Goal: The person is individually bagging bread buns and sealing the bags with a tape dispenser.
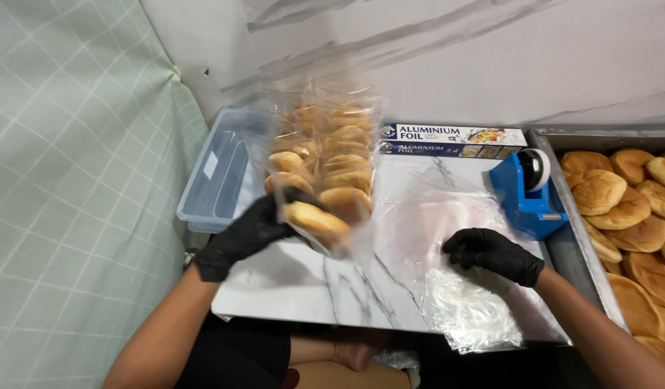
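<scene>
Black nitrile gloves cover both of my hands. My left hand [247,234] has its fingers clenched on the lower end of a clear plastic bag packed with round golden buns [322,169], which it holds lifted and tilted above the white marble-patterned bench [304,281], in front of a pale blue plastic tub [221,173]. The bag is blurred, so I cannot count the buns.

My right hand [494,253] rests with its fingers curled and pressing on a stack of flat clear plastic bags [455,288] lying on the bench; whether they pinch a sheet I cannot tell.

Just beyond the stack stands a blue tape dispenser [527,191], and two long blue foil boxes [451,140] lie against the wall. A metal tray [563,252] of loose buns sits to the right.

Judgement: the filled bag is best supported from beneath, not squeezed, so the buns keep their shape. The right hand should pin the stack flat and separate one sheet only.
</scene>
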